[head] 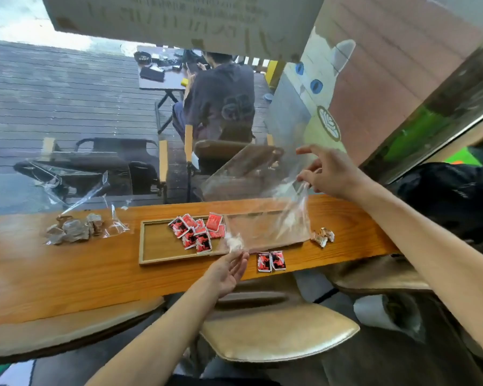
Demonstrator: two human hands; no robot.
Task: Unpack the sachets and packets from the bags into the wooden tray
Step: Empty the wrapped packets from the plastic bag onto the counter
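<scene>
A clear plastic bag (265, 218) hangs over the right half of the wooden tray (156, 246). My right hand (329, 171) pinches its upper corner and holds it up. My left hand (229, 271) is below the bag's lower corner, fingers straight, fingertips touching the crumpled plastic. Several red sachets (195, 232) lie in a heap in the middle of the tray. Two red sachets (271, 261) lie on the counter just outside the tray's right front corner.
A second clear bag (76, 232) with brown-grey packets lies on the wooden counter (67, 274) to the left of the tray. Small crumpled packets (322, 236) sit to the right. A glass pane rises behind the counter. A cushioned stool (279, 330) stands below.
</scene>
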